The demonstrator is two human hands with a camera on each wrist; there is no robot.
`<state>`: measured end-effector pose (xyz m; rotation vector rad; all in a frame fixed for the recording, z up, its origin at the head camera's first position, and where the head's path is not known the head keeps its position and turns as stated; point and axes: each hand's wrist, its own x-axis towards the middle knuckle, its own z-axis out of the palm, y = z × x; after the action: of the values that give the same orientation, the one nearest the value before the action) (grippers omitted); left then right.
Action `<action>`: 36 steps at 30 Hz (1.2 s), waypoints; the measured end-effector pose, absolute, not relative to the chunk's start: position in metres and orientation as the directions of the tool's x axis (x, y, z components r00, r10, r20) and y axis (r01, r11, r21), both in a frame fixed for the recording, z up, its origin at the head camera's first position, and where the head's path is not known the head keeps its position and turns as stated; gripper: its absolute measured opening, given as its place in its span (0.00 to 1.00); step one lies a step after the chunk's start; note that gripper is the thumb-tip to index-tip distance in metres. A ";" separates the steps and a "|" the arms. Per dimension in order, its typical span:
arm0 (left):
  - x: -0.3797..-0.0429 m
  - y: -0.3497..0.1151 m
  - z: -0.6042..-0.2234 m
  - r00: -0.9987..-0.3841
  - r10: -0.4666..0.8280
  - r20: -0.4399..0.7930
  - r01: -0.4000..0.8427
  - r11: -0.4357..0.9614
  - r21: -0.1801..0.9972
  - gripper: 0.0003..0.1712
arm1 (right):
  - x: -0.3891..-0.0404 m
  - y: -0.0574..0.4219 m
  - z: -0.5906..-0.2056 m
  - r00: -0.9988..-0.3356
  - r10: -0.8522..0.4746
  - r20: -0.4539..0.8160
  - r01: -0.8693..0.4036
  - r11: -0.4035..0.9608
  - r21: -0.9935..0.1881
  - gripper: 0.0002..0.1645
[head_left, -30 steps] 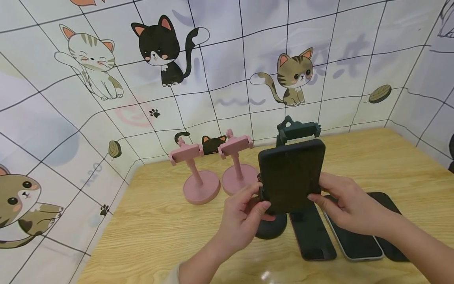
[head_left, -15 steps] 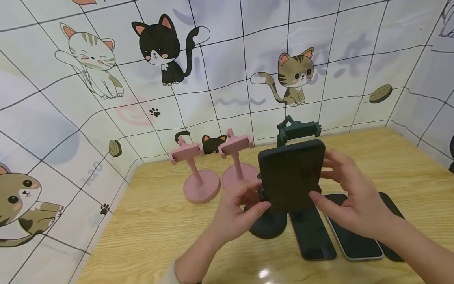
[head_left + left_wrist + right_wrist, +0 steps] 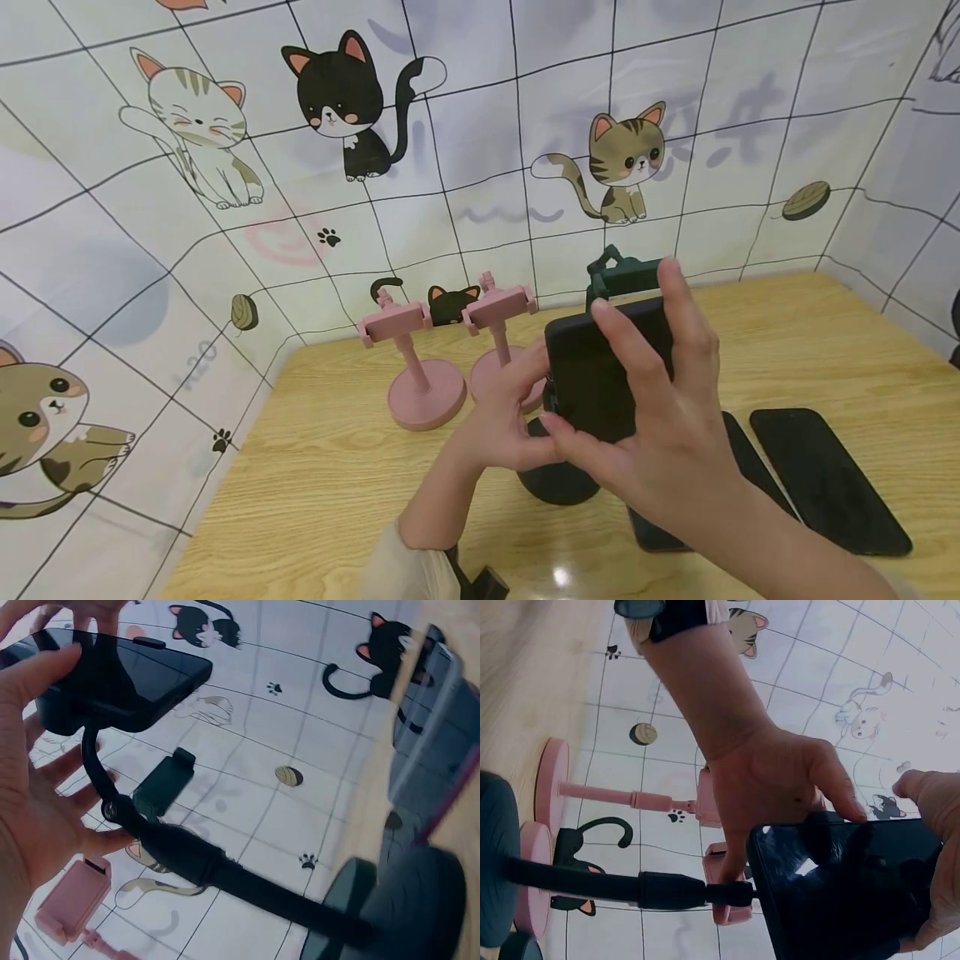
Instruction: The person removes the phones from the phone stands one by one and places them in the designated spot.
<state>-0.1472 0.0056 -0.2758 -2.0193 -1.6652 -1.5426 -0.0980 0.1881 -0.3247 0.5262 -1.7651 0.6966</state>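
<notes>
A black phone (image 3: 592, 375) sits at the top of a black phone stand, whose round base (image 3: 558, 485) is on the table. The stand's thin pole (image 3: 262, 889) shows in the left wrist view. My left hand (image 3: 495, 425) pinches the phone's lower left edge, thumb in front and fingers behind. In front of the screen, my right hand (image 3: 671, 433) spreads its straight fingers up to the top edge. Its thumb reaches the lower left corner beside my left hand. Much of the screen is hidden behind this hand in the head view.
Two pink phone stands (image 3: 426, 396) stand at the back left. Behind the held phone is a dark green stand (image 3: 633, 279). Phones lie at the right, a black one (image 3: 832, 483) outermost; my right arm covers parts of the others. A cat-print wall covering (image 3: 480, 167) borders the table.
My right hand has left the phone's right edge and swung left across its front, fingers now upward. My left hand has shifted slightly at the left edge. The phone stays nearly in place.
</notes>
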 end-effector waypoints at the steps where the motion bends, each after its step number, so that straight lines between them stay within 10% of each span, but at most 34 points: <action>1: -0.149 0.008 -0.274 -0.090 0.696 0.713 0.756 -0.418 0.504 0.31 | -0.096 0.182 -0.318 -0.302 -0.003 0.953 -0.640 0.742 -0.201 0.64; 8: -0.154 0.013 -0.270 -0.049 0.762 0.645 0.724 -0.418 0.549 0.30 | -0.089 0.165 -0.295 -0.294 0.022 0.956 -0.544 0.818 -0.187 0.61; 16: -0.153 0.012 -0.272 -0.139 0.783 0.607 0.696 -0.359 0.622 0.22 | -0.057 0.129 -0.238 -0.276 0.037 0.960 -0.523 0.833 -0.182 0.39; 36: -0.154 0.012 -0.277 -0.181 0.808 0.561 0.647 -0.332 0.687 0.22 | -0.056 0.128 -0.236 -0.303 0.008 0.953 -0.502 0.849 -0.167 0.47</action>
<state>-0.1537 0.0121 -0.2774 -2.1018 -1.8939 -1.6962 -0.0562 0.1285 -0.2360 0.3742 -1.8208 0.5269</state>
